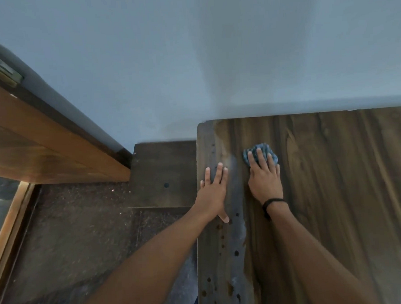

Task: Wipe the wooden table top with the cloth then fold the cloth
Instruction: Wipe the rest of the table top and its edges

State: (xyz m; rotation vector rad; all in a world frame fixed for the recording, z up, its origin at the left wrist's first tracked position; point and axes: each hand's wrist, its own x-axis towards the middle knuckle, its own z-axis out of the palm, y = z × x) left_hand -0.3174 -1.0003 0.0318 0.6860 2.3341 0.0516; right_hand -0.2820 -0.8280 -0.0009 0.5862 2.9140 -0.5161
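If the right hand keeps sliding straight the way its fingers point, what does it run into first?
Nothing on the table top blocks the right hand and its blue cloth; beyond the bare wood, it would probably meet the wall at the far edge.
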